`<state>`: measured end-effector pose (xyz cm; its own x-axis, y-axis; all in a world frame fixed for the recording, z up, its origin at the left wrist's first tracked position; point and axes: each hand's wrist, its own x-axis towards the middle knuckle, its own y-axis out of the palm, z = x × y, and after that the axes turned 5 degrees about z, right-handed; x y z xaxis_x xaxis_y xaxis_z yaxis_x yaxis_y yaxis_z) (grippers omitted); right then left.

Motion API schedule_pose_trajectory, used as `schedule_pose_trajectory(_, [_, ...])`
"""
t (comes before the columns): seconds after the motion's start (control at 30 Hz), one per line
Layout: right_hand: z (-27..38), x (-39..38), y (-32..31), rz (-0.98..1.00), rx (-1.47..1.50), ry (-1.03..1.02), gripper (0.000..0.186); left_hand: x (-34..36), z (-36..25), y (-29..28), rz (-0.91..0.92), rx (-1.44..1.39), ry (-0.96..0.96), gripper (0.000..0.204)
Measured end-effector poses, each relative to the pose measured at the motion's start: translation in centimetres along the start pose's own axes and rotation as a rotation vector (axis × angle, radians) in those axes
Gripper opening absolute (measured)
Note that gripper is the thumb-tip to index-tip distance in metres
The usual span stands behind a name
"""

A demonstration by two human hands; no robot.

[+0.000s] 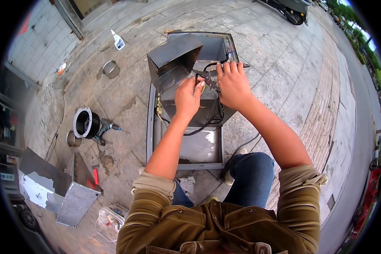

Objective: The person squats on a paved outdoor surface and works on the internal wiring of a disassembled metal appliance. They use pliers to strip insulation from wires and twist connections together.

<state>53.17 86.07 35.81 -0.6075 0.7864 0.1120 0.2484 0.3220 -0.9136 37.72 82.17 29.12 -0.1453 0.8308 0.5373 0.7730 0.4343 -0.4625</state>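
A grey metal appliance housing [222,163] lies on the pavement in front of me, with an open bent panel [169,55] on top and dark cables running through it. My left hand [186,97] pinches a thin black and yellow wire [202,89] over the housing. Just right of it, my right hand [233,84] grips dark pliers [209,78] whose head is beside the wire. Whether the jaws touch the wire is too small to tell.
At left lie a black blower wheel [93,120], a drill [110,126], metal cans [111,70], a spray bottle [118,41], sheet panels [78,203], a red-handled tool [95,175] and a clear bag [112,222]. A scooter [283,8] stands at back; a road [355,127] runs along the right.
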Motion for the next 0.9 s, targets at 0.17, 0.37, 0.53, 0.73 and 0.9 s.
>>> schedule_pose_trajectory(0.17, [0.2, 0.3, 0.8, -0.076, -0.074, -0.059, 0.072, 0.0, -0.6, 0.1, 0.011, -0.052, 0.007, 0.011])
schedule_pose_trajectory(0.37, [-0.1, 1.5, 2.2, -0.136, -0.195, -0.104, 0.064, 0.1, -0.8, 0.4, 0.064, -0.040, 0.123, 0.011])
schedule_pose_trajectory(0.53, [0.2, 1.7, 2.4, -0.029, -0.125, -0.116, 0.050, 0.1, 0.2, 0.3, 0.062, -0.105, 0.066, 0.013])
schedule_pose_trajectory(0.73, [-0.8, 1.0, 3.1, 0.073, 0.073, -0.115, 0.033, -0.2, 0.5, 0.2, 0.054, -0.393, -0.135, 0.015])
schedule_pose_trajectory(0.9, [-0.7, -1.7, 2.0, 0.090, 0.255, -0.080, 0.036, 0.1, -0.7, -2.3, -0.082, -0.648, -0.222, 0.017])
